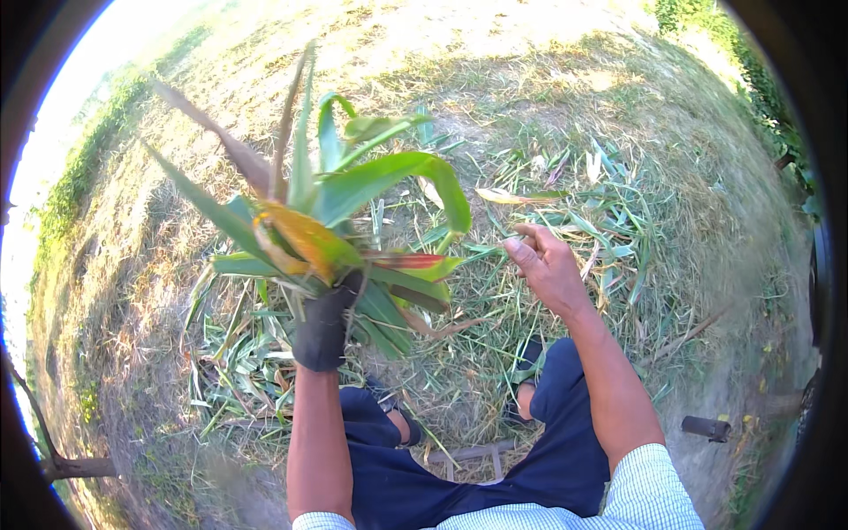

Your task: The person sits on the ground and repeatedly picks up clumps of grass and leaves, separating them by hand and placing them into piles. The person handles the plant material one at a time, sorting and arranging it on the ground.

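My left hand (324, 331), in a dark glove, grips a loose bunch of long leaves (391, 185), probably maize. Most of the leaves are green; some are yellow, red or brown and dry. They fan out upward and to both sides, hiding the gloved fingers. To the right of the bunch and apart from it, my bare right hand (546, 268) is raised with its fingers loosely curled. Nothing shows between its thumb and fingers. Cut leaves and stalks (616, 225) lie scattered on the ground beyond that hand, while another heap of cut leaves (248, 371) lies below the bunch.
Dry grass (563, 86) covers the ground. Between my legs shows part of a low frame (474, 453). A dark cylindrical grip (705, 428) is at the lower right, and a branch (79, 468) juts in at the lower left. Green bushes (742, 59) border the upper right.
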`<state>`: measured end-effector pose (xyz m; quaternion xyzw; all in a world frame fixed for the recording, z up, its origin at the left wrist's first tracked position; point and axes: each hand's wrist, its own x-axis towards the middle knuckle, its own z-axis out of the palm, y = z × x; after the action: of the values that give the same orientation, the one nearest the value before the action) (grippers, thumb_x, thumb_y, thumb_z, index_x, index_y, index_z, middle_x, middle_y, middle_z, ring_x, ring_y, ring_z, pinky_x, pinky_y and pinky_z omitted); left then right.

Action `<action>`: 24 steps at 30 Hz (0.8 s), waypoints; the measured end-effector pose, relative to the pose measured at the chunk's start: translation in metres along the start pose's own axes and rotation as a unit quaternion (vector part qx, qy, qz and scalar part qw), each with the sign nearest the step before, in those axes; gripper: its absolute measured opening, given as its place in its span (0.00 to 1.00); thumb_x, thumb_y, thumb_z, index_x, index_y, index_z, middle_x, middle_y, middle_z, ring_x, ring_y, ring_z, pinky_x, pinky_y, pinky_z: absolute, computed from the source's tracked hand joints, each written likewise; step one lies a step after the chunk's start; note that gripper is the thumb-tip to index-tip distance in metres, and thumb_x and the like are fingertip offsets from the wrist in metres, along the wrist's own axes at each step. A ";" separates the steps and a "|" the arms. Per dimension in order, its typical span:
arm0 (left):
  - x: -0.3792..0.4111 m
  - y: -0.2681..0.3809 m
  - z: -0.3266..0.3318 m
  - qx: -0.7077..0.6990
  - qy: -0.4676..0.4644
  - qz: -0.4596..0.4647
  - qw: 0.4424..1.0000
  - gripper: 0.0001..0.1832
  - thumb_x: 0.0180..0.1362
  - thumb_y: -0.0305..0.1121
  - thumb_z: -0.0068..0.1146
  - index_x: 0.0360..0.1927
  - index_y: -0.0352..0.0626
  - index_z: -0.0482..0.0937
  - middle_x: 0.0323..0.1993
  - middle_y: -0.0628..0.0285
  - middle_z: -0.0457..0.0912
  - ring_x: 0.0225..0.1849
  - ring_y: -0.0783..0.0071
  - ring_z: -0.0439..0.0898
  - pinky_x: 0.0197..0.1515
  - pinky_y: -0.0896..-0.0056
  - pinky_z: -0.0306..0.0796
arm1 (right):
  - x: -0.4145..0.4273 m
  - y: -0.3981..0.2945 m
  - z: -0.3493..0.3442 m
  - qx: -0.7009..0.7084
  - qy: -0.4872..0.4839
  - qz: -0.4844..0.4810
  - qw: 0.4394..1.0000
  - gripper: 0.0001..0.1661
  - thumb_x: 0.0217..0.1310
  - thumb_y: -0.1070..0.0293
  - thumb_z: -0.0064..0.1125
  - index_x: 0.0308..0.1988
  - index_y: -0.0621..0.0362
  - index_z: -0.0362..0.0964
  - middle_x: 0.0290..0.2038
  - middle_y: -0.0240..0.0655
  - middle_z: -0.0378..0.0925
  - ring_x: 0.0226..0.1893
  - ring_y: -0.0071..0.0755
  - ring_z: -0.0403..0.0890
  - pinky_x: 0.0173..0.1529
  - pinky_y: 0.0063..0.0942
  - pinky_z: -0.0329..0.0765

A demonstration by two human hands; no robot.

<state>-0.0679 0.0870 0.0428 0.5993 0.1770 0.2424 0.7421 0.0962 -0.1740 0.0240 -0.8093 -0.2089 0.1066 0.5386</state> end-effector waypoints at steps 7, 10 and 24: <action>-0.010 -0.012 0.034 0.073 -0.107 -0.059 0.990 0.23 0.52 0.33 0.66 0.50 0.35 0.77 0.45 0.60 0.81 0.44 0.74 0.78 0.47 0.70 0.72 | -0.004 -0.017 -0.015 0.120 -0.072 0.066 0.988 0.42 0.53 0.51 0.69 0.59 0.65 0.63 0.40 0.38 0.76 0.27 0.19 0.76 0.28 0.17 0.73; -0.008 -0.019 0.032 0.219 -0.136 -0.047 0.965 0.22 0.51 0.32 0.66 0.49 0.35 0.77 0.43 0.60 0.82 0.42 0.73 0.79 0.46 0.70 0.72 | -0.006 -0.015 -0.019 0.150 -0.065 0.074 0.984 0.31 0.55 0.55 0.67 0.53 0.63 0.71 0.30 0.31 0.77 0.19 0.15 0.72 0.23 0.17 0.69; 0.002 -0.002 0.028 0.161 -0.101 -0.067 0.979 0.22 0.49 0.29 0.65 0.49 0.36 0.77 0.43 0.61 0.81 0.42 0.74 0.79 0.46 0.70 0.74 | 0.016 0.026 -0.078 0.217 0.150 0.169 0.950 0.16 0.68 0.59 0.50 0.34 0.61 0.71 0.20 0.29 0.72 0.12 0.15 0.67 0.12 0.15 0.60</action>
<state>-0.0505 0.0657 0.0465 0.7193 0.1779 0.0991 0.6642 0.1471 -0.2396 0.0318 -0.7029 0.0423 0.1162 0.7005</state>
